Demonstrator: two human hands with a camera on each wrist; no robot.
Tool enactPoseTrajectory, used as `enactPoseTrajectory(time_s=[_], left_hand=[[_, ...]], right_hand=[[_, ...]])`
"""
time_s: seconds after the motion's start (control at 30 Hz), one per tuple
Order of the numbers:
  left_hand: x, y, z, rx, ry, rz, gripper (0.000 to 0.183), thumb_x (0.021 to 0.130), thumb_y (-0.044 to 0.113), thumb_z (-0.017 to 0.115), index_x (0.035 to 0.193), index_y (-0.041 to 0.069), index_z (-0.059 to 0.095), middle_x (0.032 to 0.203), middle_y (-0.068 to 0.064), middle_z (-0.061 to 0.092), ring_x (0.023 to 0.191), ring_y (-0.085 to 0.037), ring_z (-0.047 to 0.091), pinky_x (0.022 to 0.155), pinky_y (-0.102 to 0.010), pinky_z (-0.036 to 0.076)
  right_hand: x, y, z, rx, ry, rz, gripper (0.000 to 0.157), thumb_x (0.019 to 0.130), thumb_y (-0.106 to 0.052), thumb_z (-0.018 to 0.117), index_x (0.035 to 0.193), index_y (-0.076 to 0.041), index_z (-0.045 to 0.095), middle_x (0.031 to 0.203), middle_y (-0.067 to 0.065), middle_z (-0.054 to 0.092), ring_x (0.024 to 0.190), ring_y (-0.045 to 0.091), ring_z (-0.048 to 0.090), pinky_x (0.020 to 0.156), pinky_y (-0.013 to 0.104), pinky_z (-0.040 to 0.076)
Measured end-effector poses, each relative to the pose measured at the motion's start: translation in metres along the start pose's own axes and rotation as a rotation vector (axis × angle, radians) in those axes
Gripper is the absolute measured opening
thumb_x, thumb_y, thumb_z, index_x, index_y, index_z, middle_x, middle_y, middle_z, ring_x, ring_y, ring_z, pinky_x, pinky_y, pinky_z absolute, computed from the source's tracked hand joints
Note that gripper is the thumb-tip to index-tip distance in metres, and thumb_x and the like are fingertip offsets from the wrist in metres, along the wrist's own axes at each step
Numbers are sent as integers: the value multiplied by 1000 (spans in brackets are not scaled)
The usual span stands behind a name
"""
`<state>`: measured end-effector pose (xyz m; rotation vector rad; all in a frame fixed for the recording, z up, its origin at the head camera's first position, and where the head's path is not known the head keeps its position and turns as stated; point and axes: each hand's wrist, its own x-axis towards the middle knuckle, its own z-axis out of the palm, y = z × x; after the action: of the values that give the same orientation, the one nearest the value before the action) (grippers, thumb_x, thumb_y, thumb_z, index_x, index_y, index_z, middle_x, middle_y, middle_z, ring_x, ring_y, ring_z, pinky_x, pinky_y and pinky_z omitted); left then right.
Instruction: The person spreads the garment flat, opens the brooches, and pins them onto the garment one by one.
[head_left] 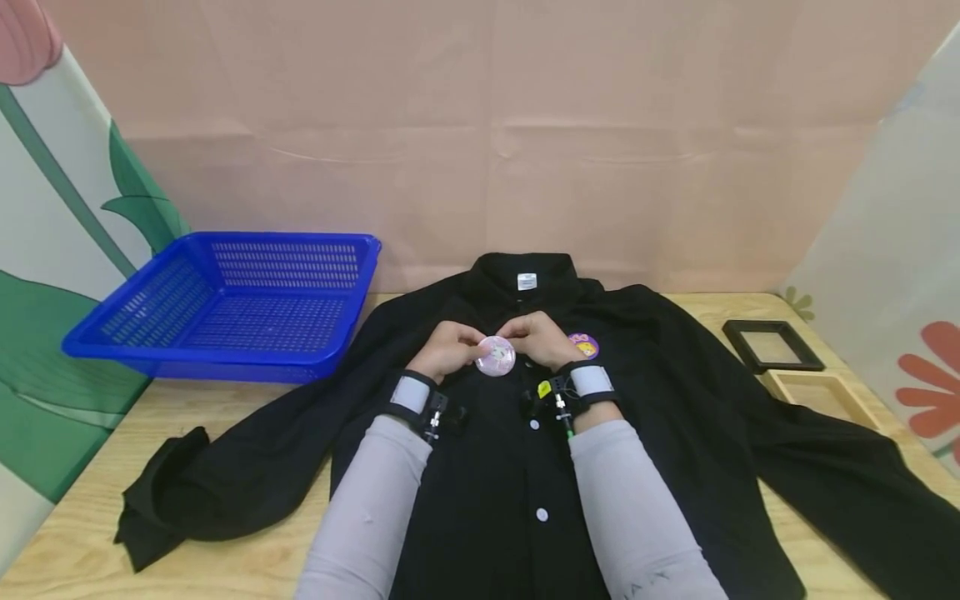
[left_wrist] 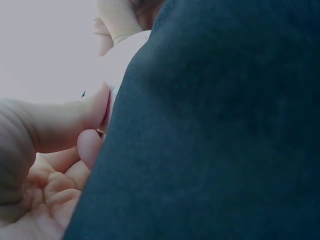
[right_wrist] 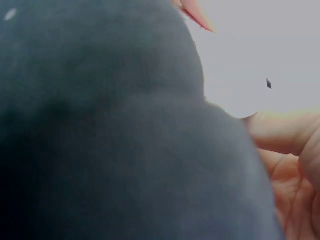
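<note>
A black button-up shirt (head_left: pixel 480 500) lies spread out with its collar at the far side. Over its chest, my left hand (head_left: pixel 446 348) pinches a round pale pink button badge (head_left: pixel 496 357) by its left edge, thumb on the face. My right hand (head_left: pixel 542 340) grips the same badge at its upper right edge with thumb and curled fingers. Shirt cloth (left_wrist: pixel 200 140) fills much of the left wrist view and hides some left fingertips. In the right wrist view, cloth (right_wrist: pixel 125 150) likewise covers part of the right hand. A purple and yellow badge (head_left: pixel 583 345) sits on the shirt beside my right wrist.
A blue plastic basket (head_left: pixel 352 317) stands at the back left of the wooden table (head_left: pixel 247 575). At the right lie a black frame (head_left: pixel 787 365) and a light wooden frame (head_left: pixel 780 385), the latter partly under the shirt's sleeve (head_left: pixel 840 450). A pink backdrop (head_left: pixel 487 125) rises behind.
</note>
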<state>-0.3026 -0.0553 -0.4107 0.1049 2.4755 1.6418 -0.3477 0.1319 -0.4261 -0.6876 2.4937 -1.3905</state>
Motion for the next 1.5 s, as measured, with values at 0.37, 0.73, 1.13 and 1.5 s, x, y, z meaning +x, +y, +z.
enactPoseTrajectory(time_s=[0.37,0.73,1.13,1.5], left_hand=[[-1,1,2,-14,-2,9,15,90,0,67,101,-9,72,94,-11,68,80,-12,55,67,-19,45],[-2,8,5,11,25,-23,16,89,2,70,102,-7,74,95,-12,68,80,-14,54,66,-18,44],[-3,18,-3,-38,14,-104,19,89,4,72,105,-6,74,97,-11,67,78,-15,52,65,-21,42],[0,24,-3,-37,19,-113,18,88,3,72,105,-5,74,105,-14,70,87,-16,57,70,-20,45]], right_hand=[[1,-1,-2,1,-17,-7,11,91,1,66,94,4,76,89,11,74,82,16,58,73,25,48],[2,0,-7,-2,-31,35,11,89,3,66,95,7,75,89,10,74,79,15,58,68,23,47],[6,-11,-10,37,-34,122,13,88,4,67,97,7,75,85,5,75,78,16,58,66,23,47],[8,-13,-14,98,-21,164,14,89,5,65,99,9,74,80,-3,73,79,14,58,66,20,48]])
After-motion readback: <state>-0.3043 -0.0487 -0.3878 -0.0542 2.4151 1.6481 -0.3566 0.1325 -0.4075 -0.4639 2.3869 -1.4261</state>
